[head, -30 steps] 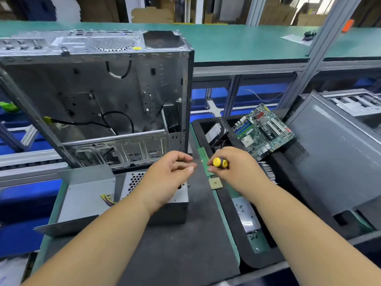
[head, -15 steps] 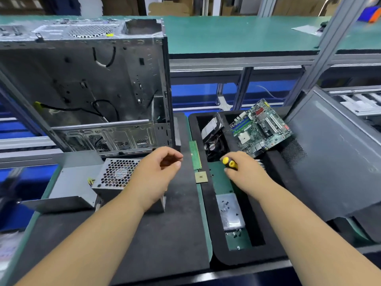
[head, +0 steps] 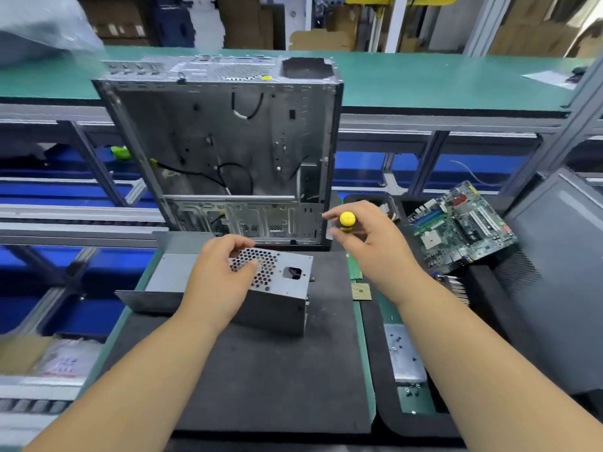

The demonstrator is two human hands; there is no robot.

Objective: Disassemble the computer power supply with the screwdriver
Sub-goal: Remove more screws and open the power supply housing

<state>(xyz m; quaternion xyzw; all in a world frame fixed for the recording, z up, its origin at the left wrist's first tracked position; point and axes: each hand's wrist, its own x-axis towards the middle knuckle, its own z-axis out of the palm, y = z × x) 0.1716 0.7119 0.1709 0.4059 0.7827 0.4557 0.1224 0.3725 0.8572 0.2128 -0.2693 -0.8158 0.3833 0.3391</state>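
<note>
Green workbench [head: 365,353], dark mat [head: 261,380] over it. On the mat: power supply [head: 277,288] under the left hand [head: 222,282]; open computer case [head: 228,151] upright just beyond both hands. Small square chip [head: 361,291] beside the right hand's [head: 375,252] wrist. Black tray [head: 381,370] right of that hand, holding a motherboard [head: 463,226].

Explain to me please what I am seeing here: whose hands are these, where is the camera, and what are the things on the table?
The camera sits on a person's head and looks down at their two bare hands. The left hand rests with curled fingers on a grey metal power supply box with a honeycomb grille, which lies on a black mat. The right hand grips a yellow-handled screwdriver. Behind stands an empty grey metal computer case. To the right, a green circuit board leans in a black tray.
</note>
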